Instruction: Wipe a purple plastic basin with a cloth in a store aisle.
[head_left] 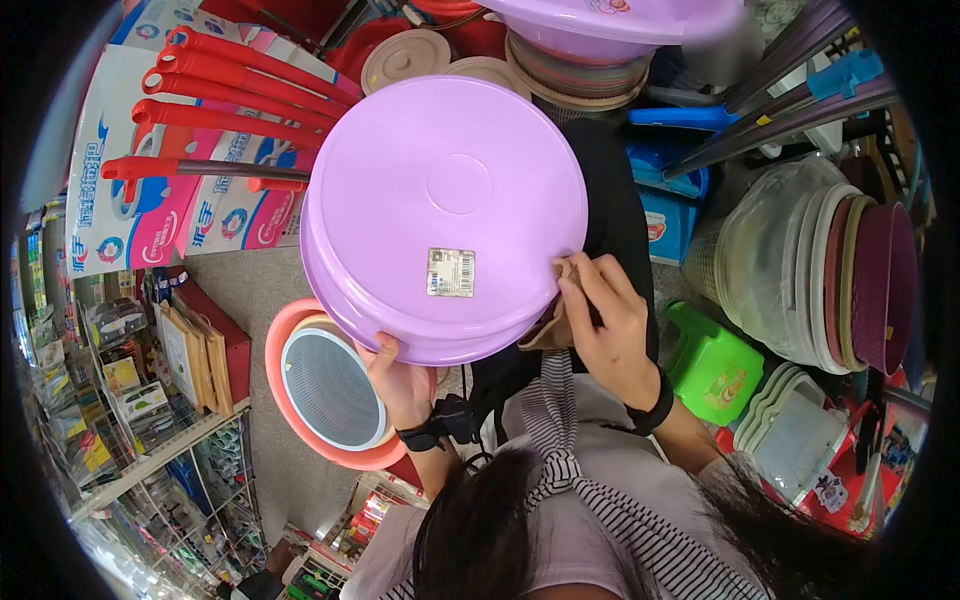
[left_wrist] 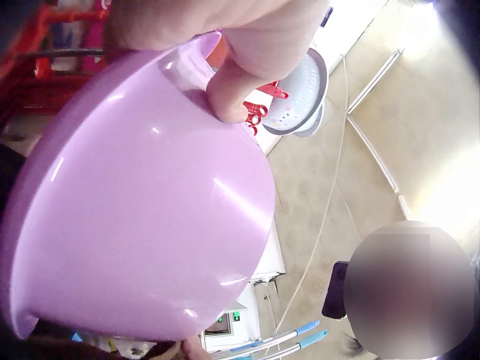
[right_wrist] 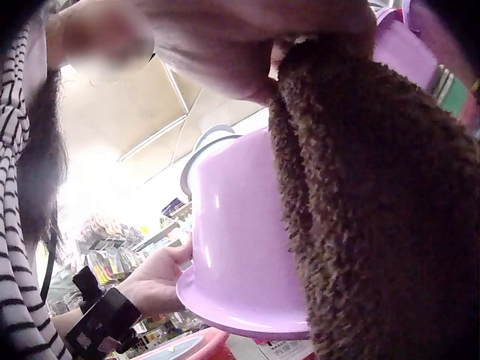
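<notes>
A purple plastic basin [head_left: 400,205] is held bottom up in front of the person's body. Its flat base faces the head camera and bears a small barcode label [head_left: 451,272]. My left hand [head_left: 400,388] grips the basin's rim at the near left, the thumb [left_wrist: 227,101] lying on the outer wall in the left wrist view. At the basin's right side, my right hand [head_left: 612,325] pinches a brown fluffy cloth [right_wrist: 375,202] against the wall close to the base. That cloth covers much of the right wrist view.
Below left stand nested tubs with a grey strainer basket [head_left: 333,388]. Red mop handles [head_left: 250,125] jut from boxes at upper left. Stacked basins [head_left: 790,265] and a green stool [head_left: 715,370] stand right. Another purple basin [head_left: 610,25] tops a stack at the back.
</notes>
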